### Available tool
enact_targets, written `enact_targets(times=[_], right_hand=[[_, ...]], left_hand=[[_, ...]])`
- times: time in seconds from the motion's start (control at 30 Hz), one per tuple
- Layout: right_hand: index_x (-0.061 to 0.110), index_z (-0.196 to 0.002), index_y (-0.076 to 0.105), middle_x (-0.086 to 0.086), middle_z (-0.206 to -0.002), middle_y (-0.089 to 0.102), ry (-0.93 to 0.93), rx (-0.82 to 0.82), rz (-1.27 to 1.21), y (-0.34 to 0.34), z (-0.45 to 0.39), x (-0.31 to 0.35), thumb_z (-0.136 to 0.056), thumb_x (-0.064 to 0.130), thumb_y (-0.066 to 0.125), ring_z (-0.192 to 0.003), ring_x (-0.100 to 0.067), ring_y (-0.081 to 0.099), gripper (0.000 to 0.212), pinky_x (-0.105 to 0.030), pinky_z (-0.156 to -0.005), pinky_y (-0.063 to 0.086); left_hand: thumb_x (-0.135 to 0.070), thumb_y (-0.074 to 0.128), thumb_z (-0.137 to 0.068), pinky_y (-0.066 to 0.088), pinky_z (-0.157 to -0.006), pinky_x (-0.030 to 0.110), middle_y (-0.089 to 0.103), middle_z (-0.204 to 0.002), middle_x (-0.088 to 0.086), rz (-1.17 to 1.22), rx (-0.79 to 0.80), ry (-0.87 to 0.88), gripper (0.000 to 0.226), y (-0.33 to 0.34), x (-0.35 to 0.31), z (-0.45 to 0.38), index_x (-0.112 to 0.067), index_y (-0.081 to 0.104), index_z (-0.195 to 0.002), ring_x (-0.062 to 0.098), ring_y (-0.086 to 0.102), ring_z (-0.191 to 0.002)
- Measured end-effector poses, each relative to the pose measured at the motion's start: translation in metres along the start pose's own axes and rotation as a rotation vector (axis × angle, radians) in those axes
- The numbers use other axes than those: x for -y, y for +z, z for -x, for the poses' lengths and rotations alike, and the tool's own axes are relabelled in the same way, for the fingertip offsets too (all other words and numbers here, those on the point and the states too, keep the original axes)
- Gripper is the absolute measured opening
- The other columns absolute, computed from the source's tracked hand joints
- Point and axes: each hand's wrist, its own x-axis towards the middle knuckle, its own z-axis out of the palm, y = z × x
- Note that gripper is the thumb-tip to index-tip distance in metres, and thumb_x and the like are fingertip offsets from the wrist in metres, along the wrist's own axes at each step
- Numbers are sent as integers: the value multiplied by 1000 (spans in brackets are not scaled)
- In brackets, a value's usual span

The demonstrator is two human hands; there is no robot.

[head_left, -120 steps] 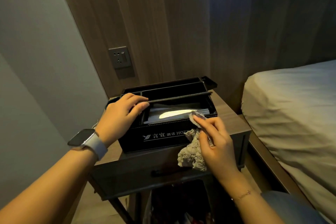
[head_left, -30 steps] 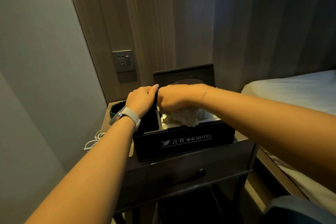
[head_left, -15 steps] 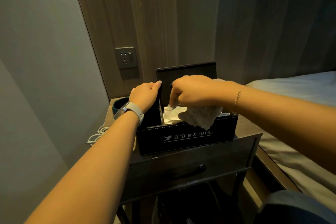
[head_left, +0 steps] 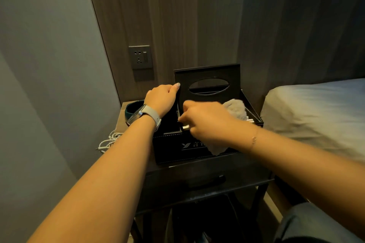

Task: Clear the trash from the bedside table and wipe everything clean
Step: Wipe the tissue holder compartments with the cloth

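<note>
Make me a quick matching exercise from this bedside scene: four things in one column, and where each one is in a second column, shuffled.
Things:
1. cloth
2. white cable
3. wall socket
4. lid

Places:
A. on the wood panel
B. propped upright at the back of the black box
C. hanging off the table's left edge
D. held in the right hand

Pairs: 1-D, 2-C, 3-A, 4-B

Two hands (head_left: 161,98) (head_left: 205,122) — one box (head_left: 169,148), one cloth (head_left: 236,107).
</note>
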Motion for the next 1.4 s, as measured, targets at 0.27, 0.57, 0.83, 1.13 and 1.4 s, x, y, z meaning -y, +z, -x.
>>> enact_targets(times=[0.27, 0.57, 0.83, 1.13, 1.4], right_hand=[[33, -123, 63, 11, -109, 51, 98, -142, -178, -20, 54, -40, -94, 18, 48, -99, -11, 53, 35, -30, -79, 49], [23, -105, 62, 5, -102, 60, 531, -522, -395, 37, 93, -126, -94, 9, 50, -94, -9, 55, 22, -13, -74, 40], [31, -113, 65, 11, -101, 66, 571, -216, -799, 60, 107, -136, -84, 45, 66, -90, -5, 64, 32, -24, -76, 54], [41, -123, 57, 9, -101, 53, 209, 98, 384, -48, 65, -179, -90, 34, 57, -89, -13, 54, 34, -21, -60, 40], [26, -101, 69, 5, -89, 42, -27, 161, 564, -8, 9, -136, -91, 54, 44, -72, -15, 47, 39, -24, -49, 23]], left_hand=[[-45, 25, -103, 41, -98, 45, 63, -86, 5, -51, 29, 40, 42, -1, 2, 1, -18, 57, -95, 30, 62, -94], [-13, 63, -87, 46, -81, 43, 43, -112, 9, -132, -383, 191, 21, 12, -28, 15, -15, 49, -102, 29, 46, -101], [-31, 64, -87, 32, -94, 43, 49, -128, 2, -517, -300, 402, 31, 56, -40, 22, -24, 63, -117, 32, 37, -120], [-38, 42, -100, 28, -105, 35, 46, -136, 4, -555, -25, 561, 56, 62, -44, 5, -22, 24, -151, 26, 44, -122], [-38, 35, -102, 31, -96, 33, 50, -124, 3, -479, -40, 496, 48, 65, -47, -1, -31, 27, -149, 24, 48, -112]])
